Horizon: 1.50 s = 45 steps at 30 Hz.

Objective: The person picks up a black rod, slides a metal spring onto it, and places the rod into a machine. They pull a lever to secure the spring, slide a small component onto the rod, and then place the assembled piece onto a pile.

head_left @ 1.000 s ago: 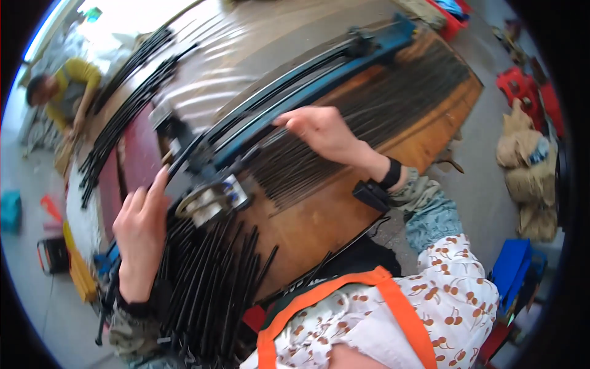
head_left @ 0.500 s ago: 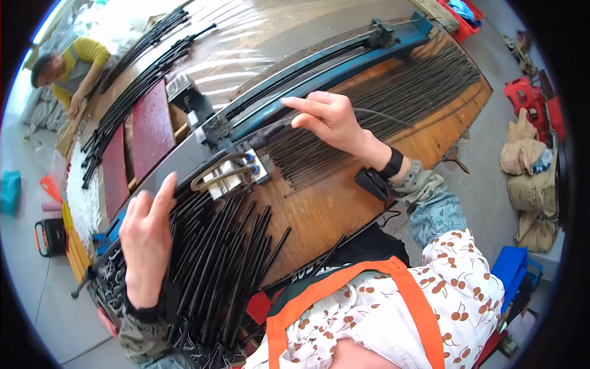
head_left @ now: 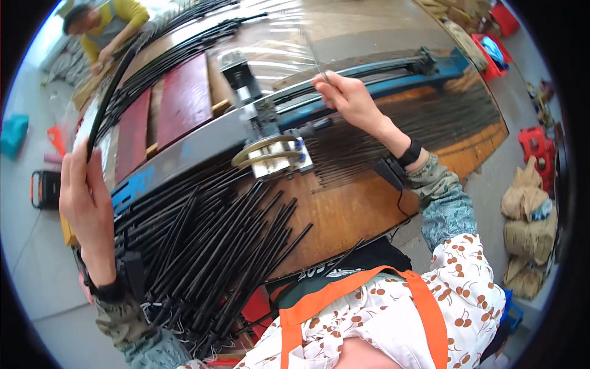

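My left hand [head_left: 87,209] is at the far left, closed on a long black rod [head_left: 113,92] that rises steeply past the table's far-left side. Above the blue rail [head_left: 387,86], my right hand [head_left: 351,101] pinches a thin metal rod [head_left: 312,49]. That rod points up and away, its far end blurred. Between my hands stands a metal clamping block [head_left: 276,163] with curved hoses, mounted at the bench machine. A heap of black rods [head_left: 215,252] lies nearer to me, left of centre. Many thin dark rods [head_left: 405,126] lie side by side beneath my right forearm.
Dark red boards [head_left: 181,101] lie beyond the machine's grey beam, with more black rods behind them. A person in yellow sleeves [head_left: 126,18] works at the far left. Red crates [head_left: 491,55] and brown sacks [head_left: 528,227] stand on the floor at right.
My left hand has moved outward to the left, and a black rod now shows in it. My right hand's thin rod has swung from trailing behind to pointing up and away. The view has shifted.
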Available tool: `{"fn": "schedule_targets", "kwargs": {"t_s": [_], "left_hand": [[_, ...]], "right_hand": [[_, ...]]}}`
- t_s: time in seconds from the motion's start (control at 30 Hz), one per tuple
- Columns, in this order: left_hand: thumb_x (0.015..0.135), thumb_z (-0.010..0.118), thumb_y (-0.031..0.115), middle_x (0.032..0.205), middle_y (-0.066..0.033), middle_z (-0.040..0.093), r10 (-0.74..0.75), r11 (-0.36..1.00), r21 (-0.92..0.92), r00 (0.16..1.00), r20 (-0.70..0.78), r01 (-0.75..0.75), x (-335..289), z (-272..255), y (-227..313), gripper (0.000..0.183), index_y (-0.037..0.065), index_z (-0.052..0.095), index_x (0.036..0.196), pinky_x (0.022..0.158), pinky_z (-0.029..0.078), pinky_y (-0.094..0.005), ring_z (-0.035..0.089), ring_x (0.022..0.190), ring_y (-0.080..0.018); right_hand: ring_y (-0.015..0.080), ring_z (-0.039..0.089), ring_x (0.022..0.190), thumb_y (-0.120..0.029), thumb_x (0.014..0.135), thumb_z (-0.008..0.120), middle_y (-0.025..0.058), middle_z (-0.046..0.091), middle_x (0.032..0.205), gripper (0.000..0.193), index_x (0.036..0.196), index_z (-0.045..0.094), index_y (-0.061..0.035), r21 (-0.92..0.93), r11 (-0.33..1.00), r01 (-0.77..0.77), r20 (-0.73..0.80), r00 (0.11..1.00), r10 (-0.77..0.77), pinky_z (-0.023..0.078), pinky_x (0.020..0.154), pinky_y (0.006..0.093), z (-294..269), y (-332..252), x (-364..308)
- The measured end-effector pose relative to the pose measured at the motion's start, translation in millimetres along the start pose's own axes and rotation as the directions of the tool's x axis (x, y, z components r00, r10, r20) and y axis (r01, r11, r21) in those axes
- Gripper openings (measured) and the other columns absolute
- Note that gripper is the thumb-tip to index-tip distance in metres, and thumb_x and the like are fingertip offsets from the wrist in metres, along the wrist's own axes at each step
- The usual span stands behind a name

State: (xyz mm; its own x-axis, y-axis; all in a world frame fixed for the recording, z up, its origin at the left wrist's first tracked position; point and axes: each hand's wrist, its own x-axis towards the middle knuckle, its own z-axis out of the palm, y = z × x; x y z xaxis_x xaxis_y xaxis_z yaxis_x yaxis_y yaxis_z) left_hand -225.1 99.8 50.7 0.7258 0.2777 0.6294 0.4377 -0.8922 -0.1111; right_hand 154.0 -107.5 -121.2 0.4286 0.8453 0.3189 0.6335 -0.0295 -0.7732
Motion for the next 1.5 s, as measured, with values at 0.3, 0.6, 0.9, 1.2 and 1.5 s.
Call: {"fn": "schedule_targets", "kwargs": {"t_s": [0.3, 0.6, 0.9, 1.2, 1.5], "left_hand": [[0.101, 0.061, 0.008, 0.100, -0.0162, 0.069, -0.230, 0.969, -0.071, 0.970, 0.078, 0.236, -64, -18, -17, 0.029, 0.003, 0.064, 0.129, 0.071, 0.050, -0.0315, 0.062, 0.077, -0.0225], [0.101, 0.061, 0.008, 0.095, -0.0146, 0.068, -0.302, 0.940, -0.130, 0.946, 0.118, 0.316, -83, -1, -24, 0.029, 0.003, 0.064, 0.129, 0.068, 0.048, -0.0295, 0.057, 0.072, -0.0176], [0.099, 0.063, 0.008, 0.099, -0.0171, 0.069, -0.257, 0.948, -0.172, 0.963, 0.082, 0.268, -74, 12, -30, 0.031, 0.004, 0.064, 0.130, 0.069, 0.050, -0.0322, 0.059, 0.073, -0.0221], [0.095, 0.066, 0.024, 0.080, -0.0070, 0.065, -0.089, 0.994, -0.035, 0.952, 0.293, 0.104, -51, 81, -23, 0.031, 0.027, 0.068, 0.125, 0.058, 0.053, -0.0398, 0.067, 0.070, -0.0269], [0.100, 0.060, 0.034, 0.075, -0.0113, 0.062, 0.080, 0.932, -0.362, 0.986, 0.146, -0.023, -12, 188, 46, 0.026, 0.009, 0.062, 0.094, 0.063, 0.053, -0.0431, 0.065, 0.071, -0.0325]], "right_hand": [[0.0077, 0.069, 0.081, -0.014, 0.101, 0.062, 0.0022, 0.073, 0.086, 0.015, 0.107, 0.070, -0.0029, 0.315, 0.868, 0.385, 0.168, 0.877, -0.450, 0.056, 0.076, 0.0250, 79, -64, 80], [0.0108, 0.072, 0.085, -0.011, 0.101, 0.061, 0.0047, 0.076, 0.090, 0.017, 0.112, 0.070, -0.0016, 0.310, 0.871, 0.382, 0.169, 0.879, -0.446, 0.058, 0.079, 0.0252, 83, -71, 88], [0.0331, 0.069, 0.076, -0.017, 0.098, 0.060, 0.0130, 0.069, 0.083, 0.012, 0.100, 0.065, -0.0065, -0.137, 0.763, 0.632, 0.350, 0.751, -0.560, 0.053, 0.065, 0.0402, 107, -89, 99], [0.0318, 0.062, 0.091, -0.003, 0.086, 0.067, 0.0106, 0.067, 0.086, 0.008, 0.093, 0.067, -0.0051, -0.747, 0.555, 0.367, 0.078, 0.877, -0.475, 0.046, 0.085, 0.0435, -100, 73, 21], [0.0346, 0.060, 0.090, -0.013, 0.099, 0.060, 0.0162, 0.062, 0.093, 0.013, 0.099, 0.062, 0.0001, -0.709, 0.665, 0.234, 0.007, 0.946, -0.325, 0.046, 0.080, 0.0416, -139, 125, -2]]}}
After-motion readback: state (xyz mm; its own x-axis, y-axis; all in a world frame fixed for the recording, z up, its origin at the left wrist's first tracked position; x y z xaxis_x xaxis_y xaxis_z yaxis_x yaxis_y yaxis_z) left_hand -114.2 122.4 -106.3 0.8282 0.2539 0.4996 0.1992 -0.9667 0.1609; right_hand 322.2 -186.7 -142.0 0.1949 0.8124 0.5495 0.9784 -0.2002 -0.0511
